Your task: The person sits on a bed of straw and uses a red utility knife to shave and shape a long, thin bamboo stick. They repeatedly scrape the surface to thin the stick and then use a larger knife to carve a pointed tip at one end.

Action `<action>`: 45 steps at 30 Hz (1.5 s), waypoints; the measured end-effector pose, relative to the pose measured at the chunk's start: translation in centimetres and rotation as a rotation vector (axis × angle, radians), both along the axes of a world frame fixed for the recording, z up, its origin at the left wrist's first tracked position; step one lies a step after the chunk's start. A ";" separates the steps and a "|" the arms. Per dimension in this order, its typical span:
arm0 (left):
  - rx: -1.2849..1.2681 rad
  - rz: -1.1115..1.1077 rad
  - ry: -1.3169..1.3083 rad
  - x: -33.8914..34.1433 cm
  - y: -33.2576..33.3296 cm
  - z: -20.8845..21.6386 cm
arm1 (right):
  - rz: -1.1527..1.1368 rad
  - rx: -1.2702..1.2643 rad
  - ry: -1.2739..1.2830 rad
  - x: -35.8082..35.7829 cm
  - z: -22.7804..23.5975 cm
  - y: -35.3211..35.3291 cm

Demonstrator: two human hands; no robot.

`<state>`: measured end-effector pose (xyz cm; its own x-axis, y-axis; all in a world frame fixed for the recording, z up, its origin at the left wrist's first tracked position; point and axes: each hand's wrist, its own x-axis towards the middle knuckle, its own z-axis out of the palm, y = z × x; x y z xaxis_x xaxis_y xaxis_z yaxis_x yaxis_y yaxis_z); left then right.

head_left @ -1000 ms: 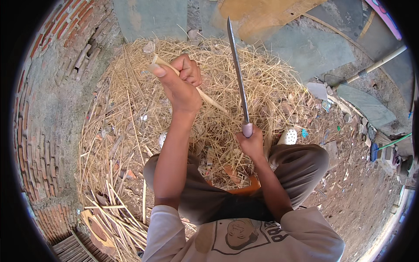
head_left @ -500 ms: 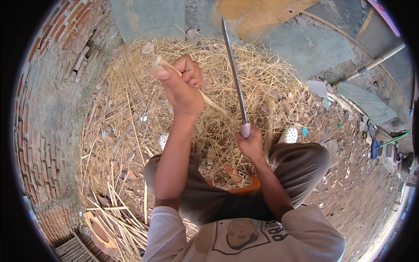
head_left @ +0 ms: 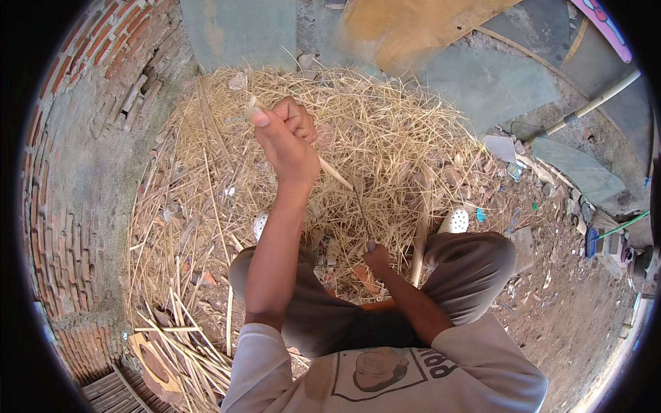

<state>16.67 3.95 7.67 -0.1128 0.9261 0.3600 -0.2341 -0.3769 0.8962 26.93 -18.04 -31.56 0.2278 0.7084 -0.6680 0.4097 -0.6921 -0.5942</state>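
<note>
My left hand (head_left: 289, 143) is closed around a pale bamboo strip (head_left: 336, 175), raised over the straw heap. One end sticks out past my thumb. The other slants down to the right, toward the blade. In my right hand (head_left: 380, 262), low between my knees, is the handle of a machete (head_left: 371, 246). Its blade appears only as a thin dark line, seen nearly edge-on, running up to the strip's lower end. Whether blade and strip touch I cannot tell.
Pale shavings (head_left: 385, 131) are heaped before my white shoes (head_left: 455, 220). Split sticks (head_left: 193, 344) lie at lower left, beside a brick wall (head_left: 76, 227). A wooden pole (head_left: 421, 241) stands by my right knee. Grey sheets (head_left: 489, 82) lie beyond the heap.
The machete has come down from its raised, upright position, and my right hand has dropped slightly toward me and to the left. My left hand still grips the strip, almost unmoved.
</note>
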 end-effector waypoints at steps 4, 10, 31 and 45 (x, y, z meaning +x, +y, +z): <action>0.010 -0.021 -0.064 -1.0 -0.2 -0.6 | -0.115 -0.162 0.271 0.4 0.1 -0.2; 0.024 0.038 -0.087 -1.7 -0.4 -0.2 | -0.510 -0.121 0.868 0.6 5.5 3.2; 0.028 0.050 0.032 -0.5 -0.7 -0.2 | -0.300 0.808 0.215 0.7 21.2 6.9; 0.043 0.031 -0.023 -0.8 -0.1 -0.3 | -0.474 -0.281 1.049 2.3 0.0 2.3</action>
